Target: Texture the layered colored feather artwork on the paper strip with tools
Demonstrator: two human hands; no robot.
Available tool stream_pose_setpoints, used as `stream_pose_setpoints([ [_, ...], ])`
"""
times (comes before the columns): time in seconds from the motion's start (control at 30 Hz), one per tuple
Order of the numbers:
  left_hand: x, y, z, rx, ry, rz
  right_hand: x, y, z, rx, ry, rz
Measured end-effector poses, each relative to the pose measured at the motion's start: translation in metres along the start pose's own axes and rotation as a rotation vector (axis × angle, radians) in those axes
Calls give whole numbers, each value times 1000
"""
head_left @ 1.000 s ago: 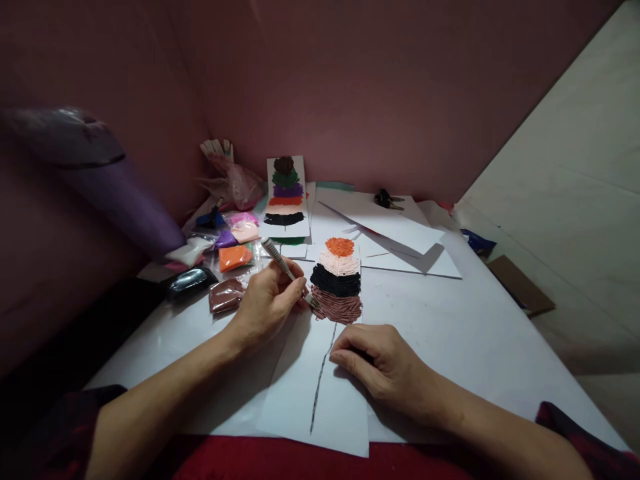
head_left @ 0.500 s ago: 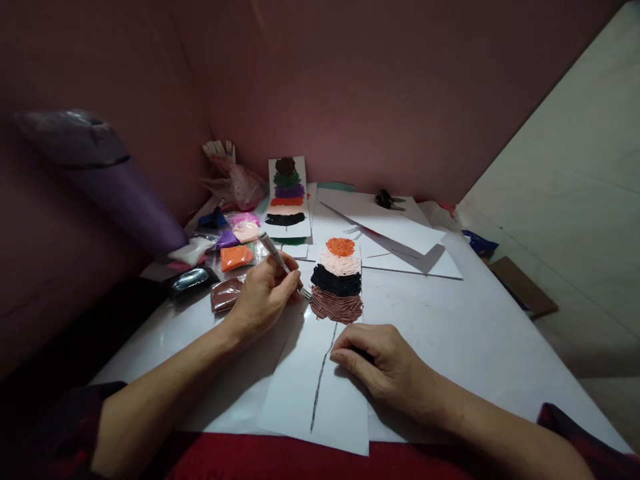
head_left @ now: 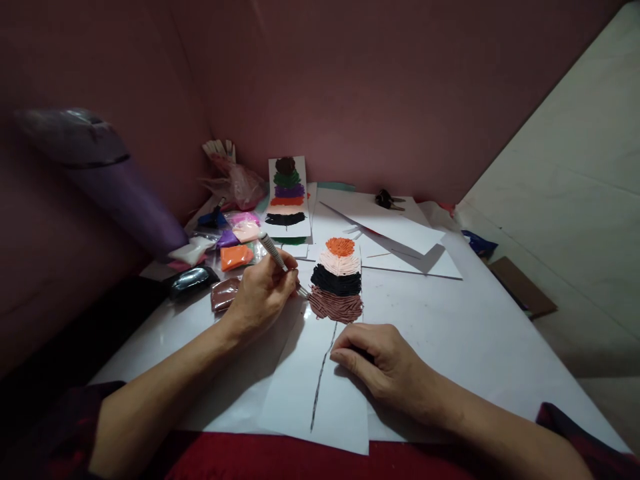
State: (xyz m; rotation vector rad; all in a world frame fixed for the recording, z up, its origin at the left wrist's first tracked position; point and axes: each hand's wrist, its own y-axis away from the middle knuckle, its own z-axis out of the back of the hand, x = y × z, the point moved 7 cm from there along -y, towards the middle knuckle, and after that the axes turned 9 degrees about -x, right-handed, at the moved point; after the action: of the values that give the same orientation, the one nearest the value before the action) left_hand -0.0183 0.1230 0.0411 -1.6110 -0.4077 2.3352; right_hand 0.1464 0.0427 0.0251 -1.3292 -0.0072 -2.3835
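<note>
Paper [head_left: 303,383] overhangs the near table edge [head_left: 230,427].

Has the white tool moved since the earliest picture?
Yes, the white tool shifted left: its tip went from over the brown band to its left edge.

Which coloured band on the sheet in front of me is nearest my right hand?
The brown band, lowest of the four, just beyond your right hand; the black band, pale pink band and orange band lie farther away.

2 dark sleeves [head_left: 575,437], reddish in places, possibly plaid, are worn.
</note>
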Motion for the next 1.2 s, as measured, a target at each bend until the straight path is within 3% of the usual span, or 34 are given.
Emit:
stream_pose_setpoints([
  [0.2, -9, -3, 7, -68, 35, -30, 2, 0, 0, 6, -1, 0],
  [0.4, -24, 6, 25, -344, 120, -30, 2, 0, 1, 9, -12, -3],
  [0.6, -28, 22, 8, -181, 154, 134, 2, -1, 0, 9, -17, 1],
  [0.87, -11, 25, 0, -135, 96, 221, 2, 0, 1, 1, -8, 19],
  [1.2, -4, 23, -2, -96, 37, 238, 2, -1, 1, -2, -12, 14],
])
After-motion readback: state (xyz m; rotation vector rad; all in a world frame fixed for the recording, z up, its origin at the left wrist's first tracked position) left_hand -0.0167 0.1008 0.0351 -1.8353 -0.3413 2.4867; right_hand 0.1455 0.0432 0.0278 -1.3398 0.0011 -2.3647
